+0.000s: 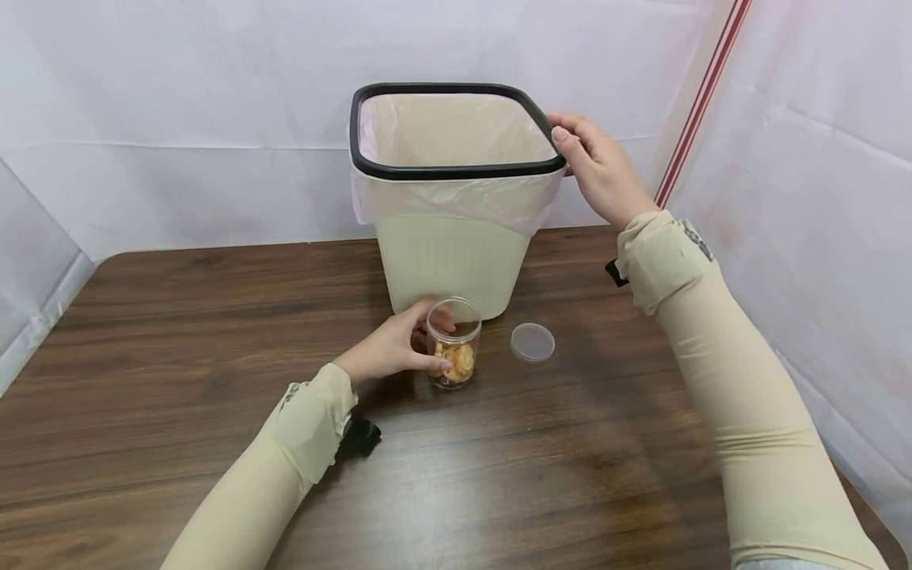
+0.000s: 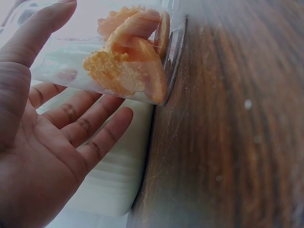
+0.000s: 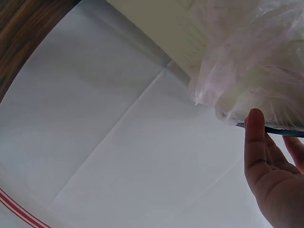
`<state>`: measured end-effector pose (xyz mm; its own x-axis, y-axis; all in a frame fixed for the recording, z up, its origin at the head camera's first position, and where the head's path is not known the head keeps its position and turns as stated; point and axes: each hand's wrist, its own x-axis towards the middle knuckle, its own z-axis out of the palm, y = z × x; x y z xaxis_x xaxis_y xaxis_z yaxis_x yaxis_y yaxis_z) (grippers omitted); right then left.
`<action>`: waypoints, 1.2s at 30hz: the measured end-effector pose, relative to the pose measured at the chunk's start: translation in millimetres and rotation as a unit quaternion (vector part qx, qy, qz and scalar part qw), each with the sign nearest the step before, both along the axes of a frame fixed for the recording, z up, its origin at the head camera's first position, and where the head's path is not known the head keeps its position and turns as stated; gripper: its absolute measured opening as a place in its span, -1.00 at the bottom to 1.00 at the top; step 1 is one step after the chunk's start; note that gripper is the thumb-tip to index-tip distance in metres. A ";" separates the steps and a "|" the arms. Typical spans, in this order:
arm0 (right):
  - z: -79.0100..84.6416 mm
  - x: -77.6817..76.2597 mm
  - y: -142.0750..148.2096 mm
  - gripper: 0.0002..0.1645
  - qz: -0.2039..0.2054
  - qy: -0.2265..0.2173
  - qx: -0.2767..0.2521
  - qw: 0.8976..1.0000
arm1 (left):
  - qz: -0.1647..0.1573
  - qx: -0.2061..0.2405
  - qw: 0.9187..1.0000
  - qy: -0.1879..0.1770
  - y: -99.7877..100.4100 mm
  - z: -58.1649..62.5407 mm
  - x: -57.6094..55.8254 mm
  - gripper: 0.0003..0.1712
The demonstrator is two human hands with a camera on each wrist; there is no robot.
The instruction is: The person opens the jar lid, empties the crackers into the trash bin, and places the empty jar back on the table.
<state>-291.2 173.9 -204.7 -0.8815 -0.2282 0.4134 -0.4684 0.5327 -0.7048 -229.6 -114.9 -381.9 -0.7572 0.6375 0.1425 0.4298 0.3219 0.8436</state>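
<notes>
A clear plastic jar point(image 1: 465, 324) without its lid stands upright on the table, with several golden cookies point(image 2: 126, 61) in its lower part. My left hand point(image 1: 390, 345) holds the jar from the left, thumb on the near side and fingers round the far side. Behind the jar is a cream trash can point(image 1: 449, 253) with a black rim point(image 1: 456, 171) and a thin pinkish liner bag point(image 1: 470, 198) folded over its edge. My right hand point(image 1: 597, 168) holds the rim at its right corner, thumb on one side and fingers on the other.
A round clear lid point(image 1: 532, 343) lies on the brown wooden table point(image 1: 235, 332), right of the jar. White sheeting point(image 1: 214, 79) hangs behind and on both sides. A red-striped strip point(image 1: 701, 103) runs down the right corner.
</notes>
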 end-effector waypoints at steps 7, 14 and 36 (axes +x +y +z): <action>3.4 -5.6 7.1 -0.42 -0.015 -0.017 0.022 0.999 | -0.008 0.001 1.000 0.001 4.6 -0.2 -0.8 -0.24; 10.2 -2.7 13.4 -0.37 -0.016 -0.041 0.068 0.997 | -0.009 0.001 1.000 -0.003 5.0 1.1 -0.8 -0.24; 9.6 -8.5 3.7 -0.37 -0.021 -0.047 0.084 0.995 | 0.006 -0.021 1.000 0.007 -2.1 4.9 0.6 -0.22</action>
